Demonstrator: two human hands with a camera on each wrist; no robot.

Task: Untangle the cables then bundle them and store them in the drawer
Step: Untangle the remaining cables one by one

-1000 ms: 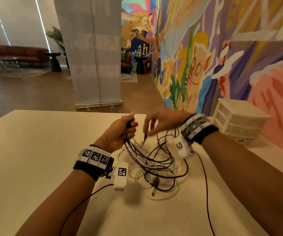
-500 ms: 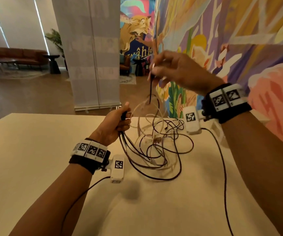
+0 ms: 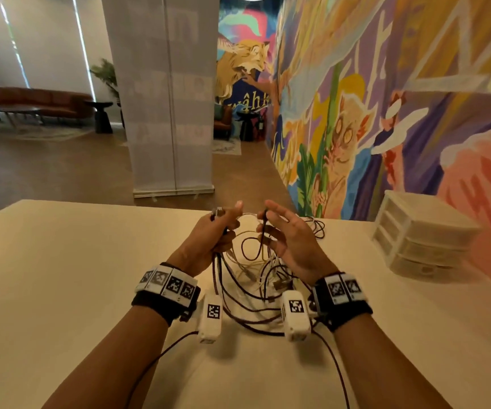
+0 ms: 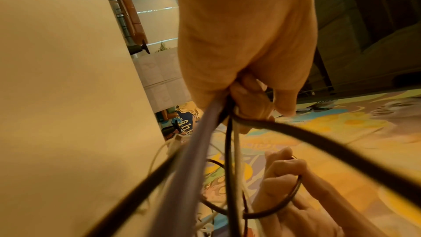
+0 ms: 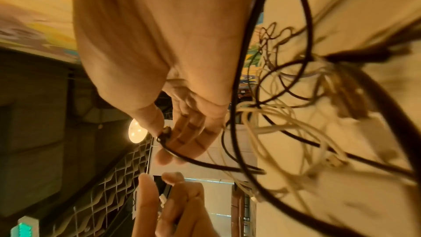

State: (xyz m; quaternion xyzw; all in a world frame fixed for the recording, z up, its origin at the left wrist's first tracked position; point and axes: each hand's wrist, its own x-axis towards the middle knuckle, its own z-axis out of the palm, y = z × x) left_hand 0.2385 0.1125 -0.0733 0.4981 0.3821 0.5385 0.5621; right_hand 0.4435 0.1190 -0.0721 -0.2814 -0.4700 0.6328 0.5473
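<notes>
Head view: both hands raised just above the desk, close together, w/ the cables hanging between them. Left hand has its fingers curled round a bunch of cable ends, thumb up on top. Right hand pinches the end of one dark cable betw. thumb and forefinger; other fingers loosely spread. Rest of the tangle, dark and white strands, droops to the desk under the wrists. Small white drawer unit stands at the desk's right edge by the mural wall, well apart from the hands; its drawers look closed.

Left wrist view: left hand fist-like, fingers wrapped round several strands – a thick grey one, black ones, a thin white one. Right hand seen beyond, a black loop across its fingers.

Right wrist view: right hand thumb and forefinger pressed on a dark connector tip, remaining fingers extended. Left hand opposite, clutching plug ends. Tangle blurred at right.
</notes>
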